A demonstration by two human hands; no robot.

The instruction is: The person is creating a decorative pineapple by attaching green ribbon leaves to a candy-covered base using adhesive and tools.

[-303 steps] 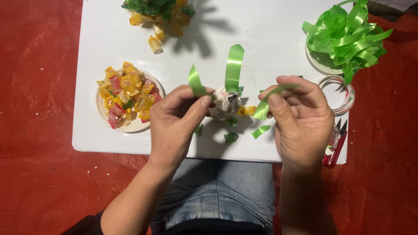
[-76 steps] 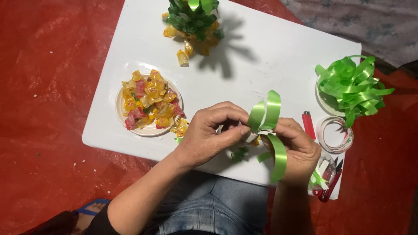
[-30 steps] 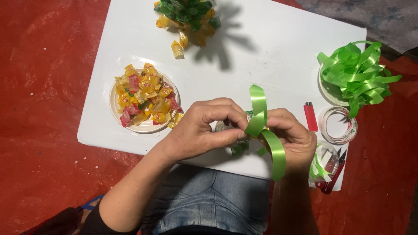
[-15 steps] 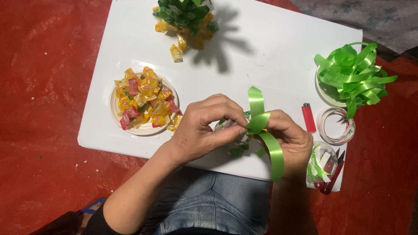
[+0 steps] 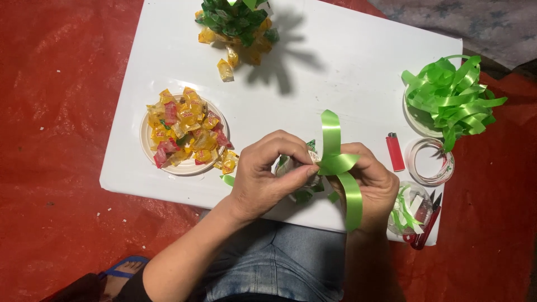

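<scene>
Sitting toward the left edge of the white board [image 5: 347, 67], a round plate [image 5: 146, 151] carries a heap of yellow and red wrapped sweets [image 5: 183, 128], with a few spilled off its right rim toward the near edge. Further in, at the far edge, stands a cluster of green ribbon and yellow sweets [image 5: 235, 22], one sweet lying loose just below it. Close to the near edge, the left hand [image 5: 268, 173] is curled tight, its thumb and fingertips pinched on a small wrapped bundle [image 5: 309, 159] where it meets the green ribbon [image 5: 335, 162]. That ribbon is folded into a loop that rises above the hands and a tail that hangs down past the near edge. The right hand [image 5: 373, 184] is closed around the ribbon from behind, touching the left hand's fingertips. Just to the right lies a red lighter [image 5: 395, 152], then a roll of clear tape [image 5: 429, 162]. Toward the far right corner a dish [image 5: 415, 120] holds a pile of cut green ribbon strips [image 5: 450, 98]. At the near right corner a clear cup [image 5: 411, 207] holds ribbon scraps, with red-handled snips [image 5: 425, 223] touching it
</scene>
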